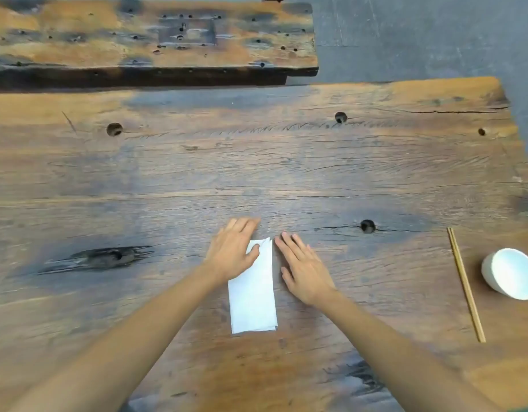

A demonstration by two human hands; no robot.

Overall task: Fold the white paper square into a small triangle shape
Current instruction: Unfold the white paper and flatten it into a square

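Observation:
The white paper (252, 295) lies on the wooden table (257, 173) as a folded, upright rectangle, its far end toward the top of the view. My left hand (231, 251) rests flat over the paper's upper left corner, fingers spread, hiding that corner. Just right of the paper's long edge my right hand (303, 269) lies flat on the wood, fingers extended, beside the paper and holding nothing.
A pair of wooden chopsticks (466, 283) lies at the right, with a white bowl (511, 273) beyond it near the table's right edge. A second worn wooden slab (149, 40) sits at the back. Holes and cracks mark the tabletop.

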